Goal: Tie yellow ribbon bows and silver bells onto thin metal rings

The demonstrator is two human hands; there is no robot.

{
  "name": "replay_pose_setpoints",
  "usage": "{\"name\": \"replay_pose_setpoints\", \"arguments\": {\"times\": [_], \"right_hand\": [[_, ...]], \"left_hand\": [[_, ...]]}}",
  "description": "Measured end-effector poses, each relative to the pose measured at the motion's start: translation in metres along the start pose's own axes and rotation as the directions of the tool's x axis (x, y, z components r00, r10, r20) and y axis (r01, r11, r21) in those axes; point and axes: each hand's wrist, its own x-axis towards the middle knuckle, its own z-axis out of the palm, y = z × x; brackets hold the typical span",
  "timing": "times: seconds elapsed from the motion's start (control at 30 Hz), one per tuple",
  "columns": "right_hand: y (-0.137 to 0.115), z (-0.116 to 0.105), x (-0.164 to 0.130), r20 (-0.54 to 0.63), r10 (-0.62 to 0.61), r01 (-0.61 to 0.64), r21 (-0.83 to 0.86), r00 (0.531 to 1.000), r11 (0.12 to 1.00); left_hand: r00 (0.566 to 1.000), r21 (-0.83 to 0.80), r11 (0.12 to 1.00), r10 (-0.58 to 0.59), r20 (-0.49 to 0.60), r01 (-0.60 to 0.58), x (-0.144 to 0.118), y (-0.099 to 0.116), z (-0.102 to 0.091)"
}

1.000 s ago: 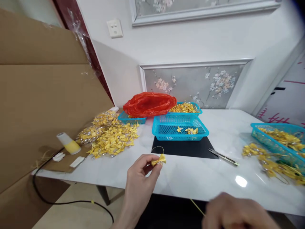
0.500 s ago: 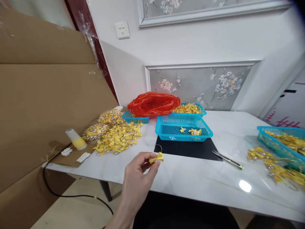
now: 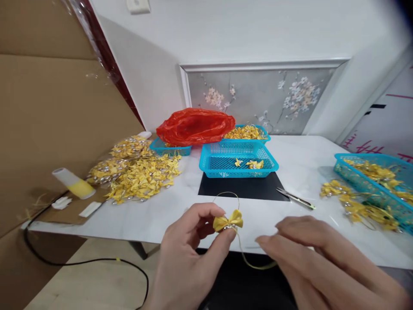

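Here, a left hand (image 3: 190,254) pinches a small yellow bow (image 3: 227,221) above the near edge of the tabletop (image 3: 180,206).
The right hand (image 3: 309,254), fingers extended and loosely together, holds nothing visible beside a thin cord (image 3: 254,263) trailing from the bow's silver centre.

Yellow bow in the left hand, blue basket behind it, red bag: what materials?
Yellow bow: looks like satin ribbon, with a soft sheen, on a thin gold-coloured thread or wire; which, I cannot tell. The left hand pinches it. Blue basket: moulded plastic, glossy perforated mesh walls. Red bag: thin plastic film, crinkled and shiny.
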Motion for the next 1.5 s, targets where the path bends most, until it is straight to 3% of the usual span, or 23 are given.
{"name": "replay_pose_setpoints", "arguments": {"times": [0.13, 0.3, 0.47, 0.63, 0.97, 1.5], "right_hand": [[-0.009, 0.013, 0.025, 0.093, 0.032, -0.033, 0.008, 0.995, 0.999], [-0.017, 0.030, 0.021, -0.151, 0.095, -0.106, -0.066, 0.984, 0.992], [-0.018, 0.028, 0.019, 0.029, 0.104, -0.103, -0.036, 0.994, 0.994], [-0.014, 0.024, 0.022, 0.063, 0.048, -0.043, -0.074, 0.997, 0.996], [-0.016, 0.031, 0.023, -0.017, 0.077, -0.077, -0.026, 0.997, 0.997], [-0.014, 0.031, 0.023, 0.021, 0.038, -0.036, -0.069, 0.999, 0.997]], "left_hand": [[1.000, -0.010, 1.000, 0.007, 0.009, -0.007, 0.003, 0.000, 0.001], [1.000, -0.035, 0.999, -0.006, 0.007, 0.007, 0.003, -0.003, 0.003], [0.998, -0.079, 0.996, -0.054, -0.014, 0.052, 0.003, -0.002, 0.005], [1.000, -0.074, 0.997, -0.028, 0.005, 0.029, 0.006, -0.002, 0.005], [1.000, -0.031, 0.999, -0.018, 0.022, 0.018, 0.006, -0.004, 0.005], [0.999, 0.008, 1.000, 0.003, 0.038, -0.003, 0.006, -0.006, 0.003]]}}
